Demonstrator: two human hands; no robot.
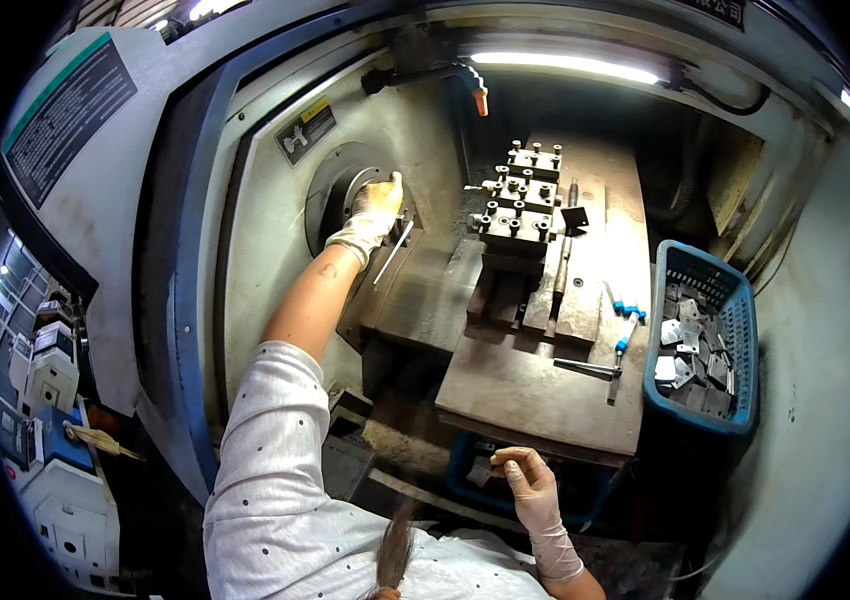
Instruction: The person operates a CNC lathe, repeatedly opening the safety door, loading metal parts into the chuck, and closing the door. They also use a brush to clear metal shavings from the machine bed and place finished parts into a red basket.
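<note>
My left hand (373,212), in a pale glove with yellowed fingers, reaches to the round metal chuck (342,200) on the lathe's left wall. Its fingers are closed at the chuck's face; whatever they grip is hidden. Just below its wrist a thin white rod (393,252) slants downward. My right hand (530,488), gloved too, hovers low in front of the machine bed, its fingers curled toward the thumb in a pinch. Anything between those fingertips is too small to make out.
Bolted tool holders (520,195) stand in a row on the slide. A T-handled wrench (590,368) and blue-ended tools (627,325) lie on the metal table (515,385). A blue basket (705,255) at right holds metal plates. Another blue basket (460,470) sits beneath. An orange nozzle (482,100) hangs above.
</note>
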